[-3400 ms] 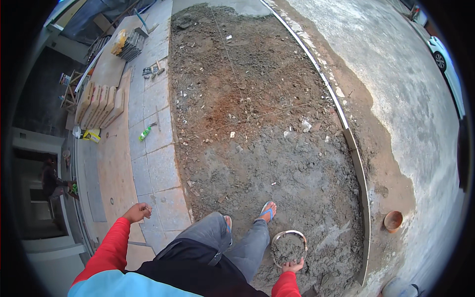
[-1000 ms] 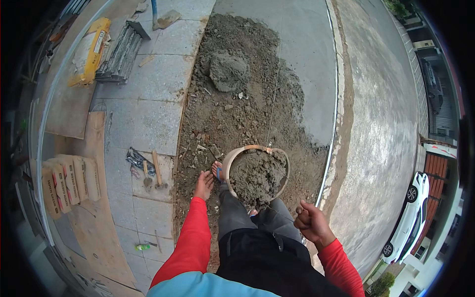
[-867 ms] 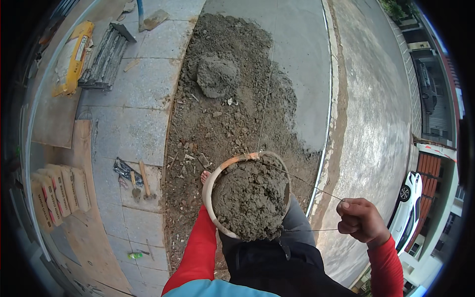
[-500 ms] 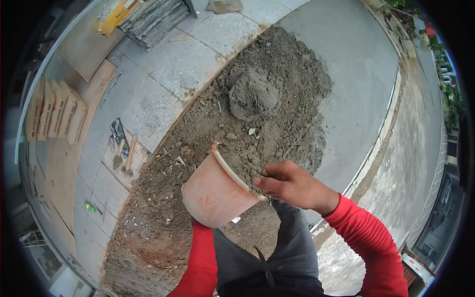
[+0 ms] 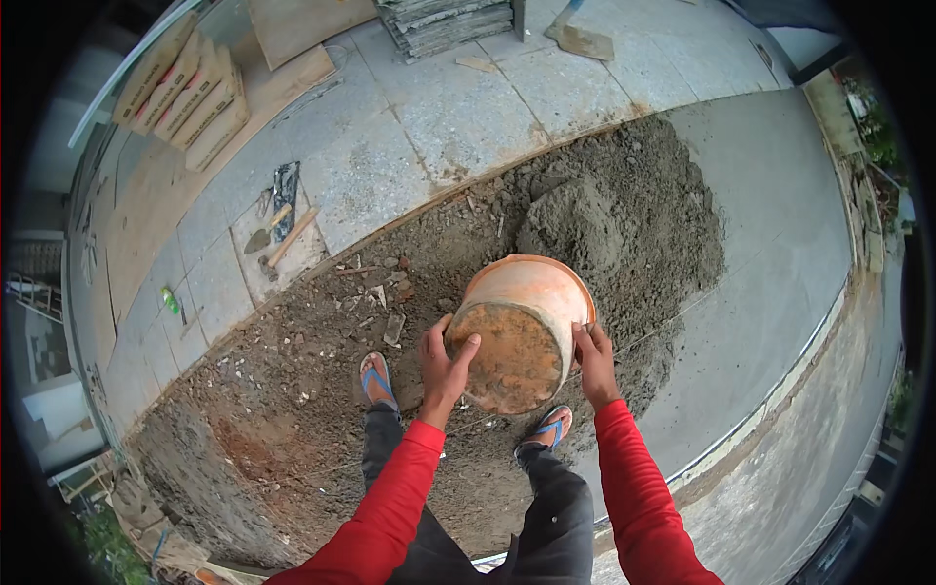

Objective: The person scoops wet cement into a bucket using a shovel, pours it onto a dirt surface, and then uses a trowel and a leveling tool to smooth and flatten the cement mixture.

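Note:
A pale orange plastic bucket (image 5: pixel 517 331) is tipped over in front of me, its stained bottom facing me and its mouth turned away, toward a heap of grey wet mix (image 5: pixel 575 219) on the soil. My left hand (image 5: pixel 447 356) grips the bottom edge on the bucket's left. My right hand (image 5: pixel 595 356) grips the right side near the orange rim. What is inside the bucket is hidden. My feet in blue flip-flops (image 5: pixel 376 378) stand on rough dirt and rubble (image 5: pixel 322 400), with a thin string crossing it.
Grey paving slabs (image 5: pixel 380 156) border the dirt, with trowels and hammers (image 5: pixel 288 234), a green bottle (image 5: pixel 170 299), stacked sacks (image 5: pixel 195 97), dark tiles (image 5: pixel 444 24) and a spade (image 5: pixel 580 39). Smooth wet concrete (image 5: pixel 770 205) lies at the right, edged by a strip (image 5: pixel 809 336).
I have turned, and the mix-filled bucket has swung up and tipped over away from me. My right hand moved from its wire handle onto its side; my left hand came into view gripping the bottom.

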Available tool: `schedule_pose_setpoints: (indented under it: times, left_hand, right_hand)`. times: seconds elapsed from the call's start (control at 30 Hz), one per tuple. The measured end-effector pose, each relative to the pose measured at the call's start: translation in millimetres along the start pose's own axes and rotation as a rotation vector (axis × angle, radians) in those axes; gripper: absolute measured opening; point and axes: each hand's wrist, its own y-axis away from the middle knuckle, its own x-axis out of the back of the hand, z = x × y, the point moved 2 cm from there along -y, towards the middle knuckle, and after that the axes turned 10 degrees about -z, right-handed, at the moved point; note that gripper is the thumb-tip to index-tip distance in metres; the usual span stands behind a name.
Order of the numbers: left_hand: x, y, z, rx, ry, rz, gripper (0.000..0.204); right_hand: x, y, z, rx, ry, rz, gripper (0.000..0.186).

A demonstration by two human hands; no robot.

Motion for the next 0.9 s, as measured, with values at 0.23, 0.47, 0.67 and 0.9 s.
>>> schedule_pose_setpoints:
  times: [0.23, 0.47, 0.67, 0.9]
  left_hand:
    - [62, 101, 119, -0.317, -0.192, 0.083, 0.073]
    - [229, 111, -12, 0.063, -0.095, 0.049, 0.076]
    - [522, 300, -157, 0.577, -0.109, 0.376, 0.043]
    - [700, 658, -136, 0.378, 0.259, 1.782, 0.026]
  right_hand:
    - [-62, 83, -132, 0.127, -0.073, 0.035, 0.027]
    - [-146, 92, -206, 0.148, 0.407, 0.020, 0.034]
    - [-172, 8, -113, -0.504, 0.140, -0.248, 0.025]
    - [-470, 34, -14, -0.680, 1.097, -0.524, 0.030]
